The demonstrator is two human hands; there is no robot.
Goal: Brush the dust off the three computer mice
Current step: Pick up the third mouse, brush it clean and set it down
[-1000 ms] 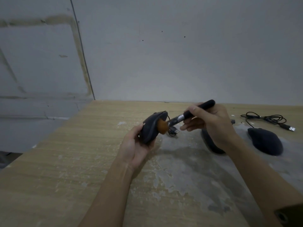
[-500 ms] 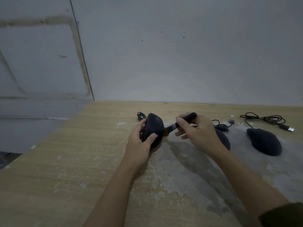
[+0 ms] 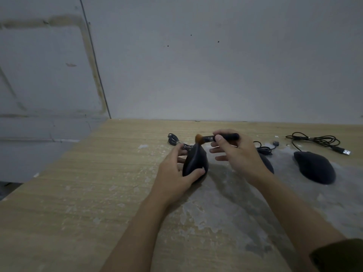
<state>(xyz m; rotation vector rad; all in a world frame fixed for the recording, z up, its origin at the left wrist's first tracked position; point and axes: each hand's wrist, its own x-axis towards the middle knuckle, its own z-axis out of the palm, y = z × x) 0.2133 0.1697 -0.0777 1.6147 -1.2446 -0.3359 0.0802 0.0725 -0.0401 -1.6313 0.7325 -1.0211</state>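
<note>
My left hand [image 3: 174, 173] grips a dark wired mouse [image 3: 195, 160], held tilted on its side just above the wooden table [image 3: 98, 193]. My right hand [image 3: 238, 154] holds a black-handled brush [image 3: 225, 137] level, and its orange bristles [image 3: 198, 138] touch the front tip of that mouse. A second dark mouse [image 3: 267, 163] lies on the table, mostly hidden behind my right hand. Further right a third dark mouse [image 3: 315, 166] rests flat on the table.
Coiled black cables lie behind the mice: one at the left [image 3: 172, 139], one in the middle [image 3: 264, 149], and one at the right ending in a USB plug [image 3: 346, 152]. A grey wall [image 3: 216, 65] stands right behind the table. The table's left edge drops off.
My left hand has lowered and turned the mouse, now on its side near the table. The brush has swung from the mouse's right side up to its front tip.
</note>
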